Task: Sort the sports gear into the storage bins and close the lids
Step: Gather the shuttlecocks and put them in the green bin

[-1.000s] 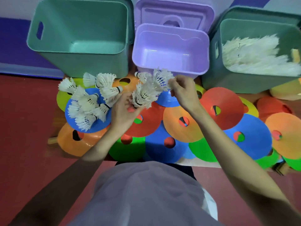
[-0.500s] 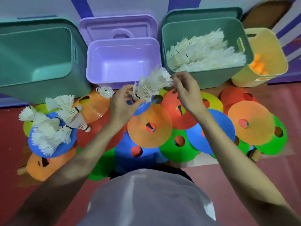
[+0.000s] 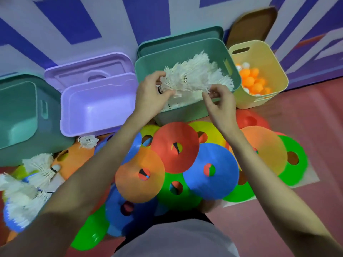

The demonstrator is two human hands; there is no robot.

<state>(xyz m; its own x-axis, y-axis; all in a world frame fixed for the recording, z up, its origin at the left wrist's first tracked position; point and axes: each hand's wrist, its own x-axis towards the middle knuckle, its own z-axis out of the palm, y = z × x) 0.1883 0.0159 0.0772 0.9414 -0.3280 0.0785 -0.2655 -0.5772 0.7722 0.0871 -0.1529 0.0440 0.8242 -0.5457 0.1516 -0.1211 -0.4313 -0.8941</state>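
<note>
Both hands, left hand and right hand, pinch the white feather shuttlecock bunch; I'd let go low inside the green plastic bin.

Your left hand and right hand hold a shuttlecock bunch over the far green bin; disc cones near.

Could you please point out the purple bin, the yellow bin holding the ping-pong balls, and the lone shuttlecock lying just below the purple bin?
purple bin [image 3: 104,129]: head view, its front wall.
yellow bin [image 3: 278,71]: head view, its right inner wall.
lone shuttlecock [image 3: 88,141]: head view, its white feathers.
</note>
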